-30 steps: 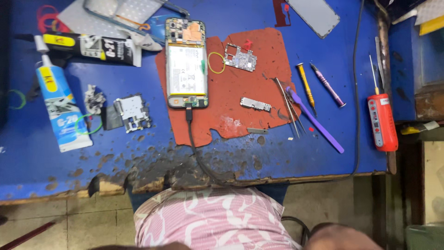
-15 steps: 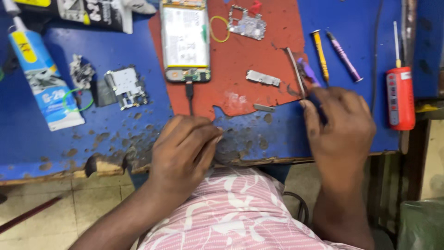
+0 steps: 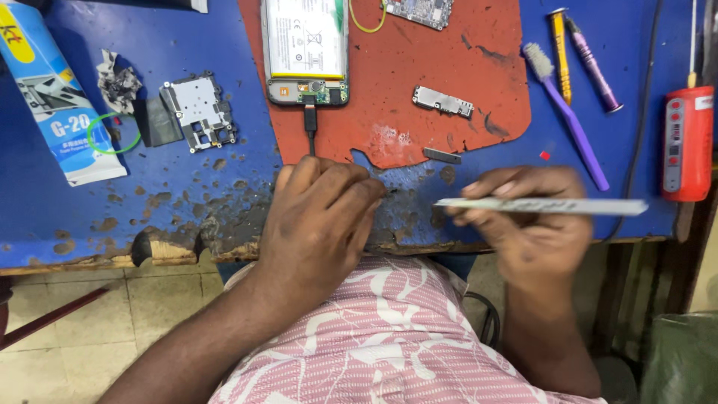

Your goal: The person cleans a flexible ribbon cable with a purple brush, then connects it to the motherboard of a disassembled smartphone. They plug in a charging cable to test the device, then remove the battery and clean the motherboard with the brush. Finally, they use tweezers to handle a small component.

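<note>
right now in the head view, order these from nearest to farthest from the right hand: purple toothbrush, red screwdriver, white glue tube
1. purple toothbrush, just above the right hand, which holds tweezers.
2. red screwdriver, at the table's right edge.
3. white glue tube, far left, beyond the left hand.

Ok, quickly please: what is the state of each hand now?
Left hand: holds nothing visible, fingers curled, resting on the blue table.
Right hand: closed on metal tweezers.

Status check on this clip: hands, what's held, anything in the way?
Left hand empty, resting on bench edge. Right hand shut on tweezers. Opened phone on red mat, cable plugged in.
</note>
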